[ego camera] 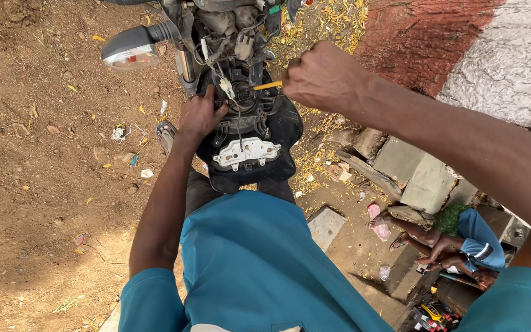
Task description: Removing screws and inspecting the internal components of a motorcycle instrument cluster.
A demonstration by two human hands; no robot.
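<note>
Bracing the black motorcycle front panel (281, 132) w/ left hand (201, 114), fingers clamped on its edge, likely so it holds steady. Just right of that grip: white connector (227, 87) & wires. Right hand (321, 75) fisted tight on a yellow-handled screwdriver (268, 85), tip aimed at the connector. Turn signal (131, 49) sits up-left of both grips.
</note>
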